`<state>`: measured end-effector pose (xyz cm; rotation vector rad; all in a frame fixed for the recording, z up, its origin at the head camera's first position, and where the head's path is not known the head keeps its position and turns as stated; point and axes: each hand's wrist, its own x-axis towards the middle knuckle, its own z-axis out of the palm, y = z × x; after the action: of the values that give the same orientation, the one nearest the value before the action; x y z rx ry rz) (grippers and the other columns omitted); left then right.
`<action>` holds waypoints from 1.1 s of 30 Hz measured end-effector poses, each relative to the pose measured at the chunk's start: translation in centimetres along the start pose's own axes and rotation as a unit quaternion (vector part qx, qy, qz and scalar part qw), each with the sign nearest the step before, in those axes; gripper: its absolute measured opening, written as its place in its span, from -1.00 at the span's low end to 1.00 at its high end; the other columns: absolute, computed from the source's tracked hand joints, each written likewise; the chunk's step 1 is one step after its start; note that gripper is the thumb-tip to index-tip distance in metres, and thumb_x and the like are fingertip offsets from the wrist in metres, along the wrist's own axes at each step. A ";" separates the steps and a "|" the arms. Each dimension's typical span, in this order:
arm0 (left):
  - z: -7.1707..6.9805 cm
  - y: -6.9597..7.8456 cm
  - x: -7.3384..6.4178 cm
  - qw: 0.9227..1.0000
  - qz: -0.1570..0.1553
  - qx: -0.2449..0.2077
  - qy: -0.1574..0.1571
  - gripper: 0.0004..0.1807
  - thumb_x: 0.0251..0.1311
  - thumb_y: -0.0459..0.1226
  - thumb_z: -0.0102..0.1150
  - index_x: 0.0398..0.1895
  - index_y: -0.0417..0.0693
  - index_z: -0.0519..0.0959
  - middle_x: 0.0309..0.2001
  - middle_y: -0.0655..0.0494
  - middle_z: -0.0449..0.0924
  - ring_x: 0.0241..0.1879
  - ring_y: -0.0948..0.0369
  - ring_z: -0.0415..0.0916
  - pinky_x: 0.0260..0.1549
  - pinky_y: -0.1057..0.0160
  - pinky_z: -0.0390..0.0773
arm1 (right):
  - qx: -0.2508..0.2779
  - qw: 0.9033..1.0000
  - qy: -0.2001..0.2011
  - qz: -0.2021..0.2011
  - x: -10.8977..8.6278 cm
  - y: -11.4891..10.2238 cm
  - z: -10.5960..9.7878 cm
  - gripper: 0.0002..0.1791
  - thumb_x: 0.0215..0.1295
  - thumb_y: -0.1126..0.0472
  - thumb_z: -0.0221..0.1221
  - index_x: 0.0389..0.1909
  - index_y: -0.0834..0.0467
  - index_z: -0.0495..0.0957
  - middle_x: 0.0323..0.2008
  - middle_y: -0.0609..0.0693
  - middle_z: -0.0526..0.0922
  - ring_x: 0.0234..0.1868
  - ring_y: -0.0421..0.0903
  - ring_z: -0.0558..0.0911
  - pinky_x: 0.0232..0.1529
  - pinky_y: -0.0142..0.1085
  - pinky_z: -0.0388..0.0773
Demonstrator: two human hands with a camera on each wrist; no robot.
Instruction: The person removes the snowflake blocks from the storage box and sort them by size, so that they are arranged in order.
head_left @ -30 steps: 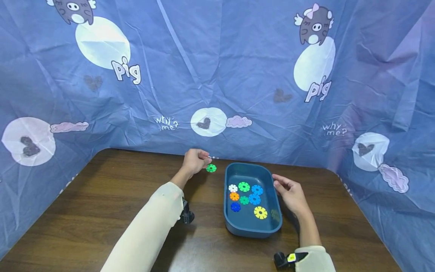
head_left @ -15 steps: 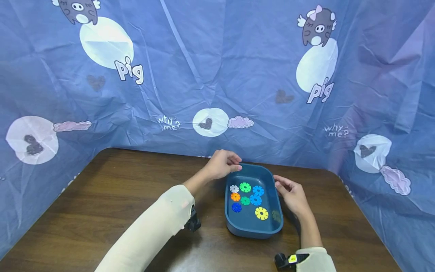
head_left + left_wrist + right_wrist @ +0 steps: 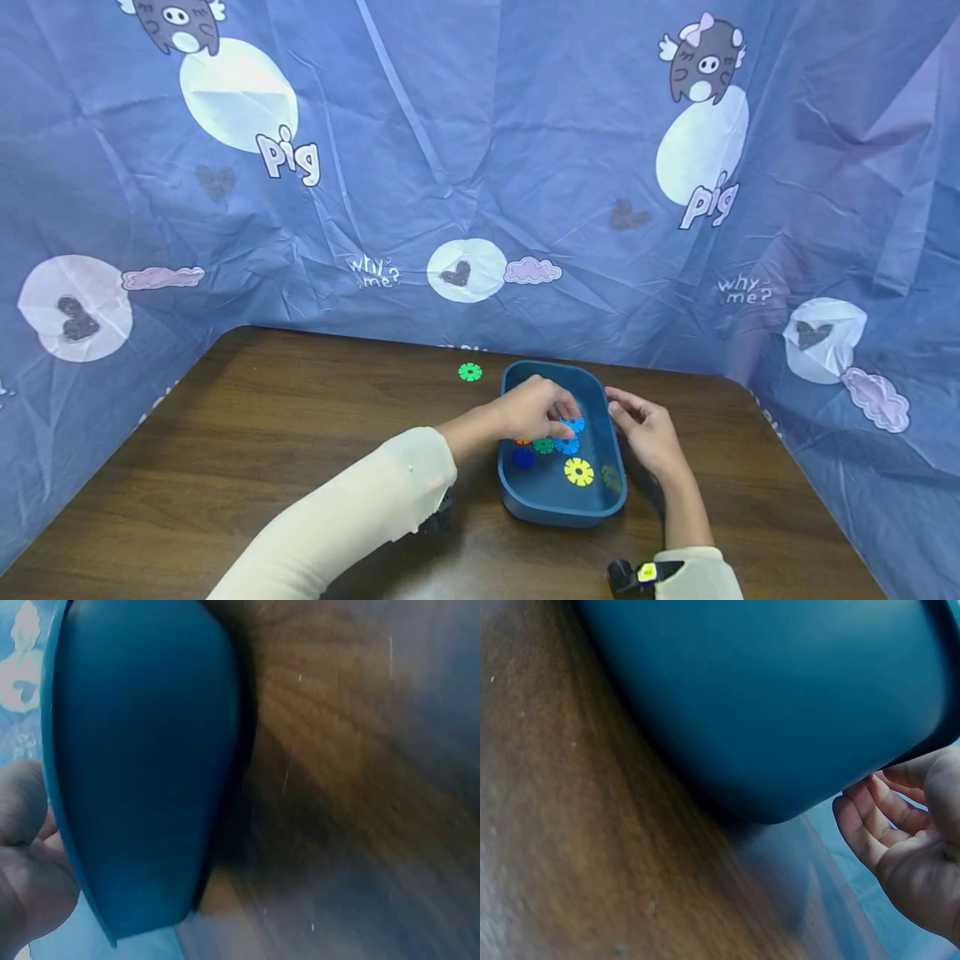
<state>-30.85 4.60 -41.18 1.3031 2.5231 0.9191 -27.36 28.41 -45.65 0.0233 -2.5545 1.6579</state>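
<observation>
A blue-grey plastic bin stands on the table with several flower-shaped notched building discs in it. My left hand reaches over its left wall, fingers bent and thumb apart, just over a light blue disc. A second light blue disc lies beside it, partly under the thumb. Nearer me are a dark blue disc, a green disc and a yellow disc; an orange disc is mostly covered. My right hand touches the bin's right wall from outside with extended fingers.
A bright green disc lies on the brown wooden table, left of the bin's far end. A blue printed cloth hangs behind the table's far edge. The left wrist view is blurred and shows the bin's outer wall.
My left hand has left the bright green disc on the table, passed over the bin's far left corner and moved down into the bin. My right hand stays at the right wall.
</observation>
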 end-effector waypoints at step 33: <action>3.6 0.6 2.2 0.985 -0.047 0.041 -0.159 -0.66 0.09 -0.11 0.57 -0.07 0.10 0.71 -0.17 0.32 0.64 -0.12 0.40 0.51 -0.04 0.44 0.50 | 0.005 1.000 0.001 -0.023 0.0 0.1 -0.1 -0.57 0.57 0.18 0.10 0.32 0.30 0.51 0.17 0.31 0.61 -0.07 -0.26 0.62 -0.10 -0.46 0.63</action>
<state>-30.39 8.17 -43.42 1.2273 2.3693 0.5441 -27.41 28.52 -45.73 0.0791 -2.5247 1.6539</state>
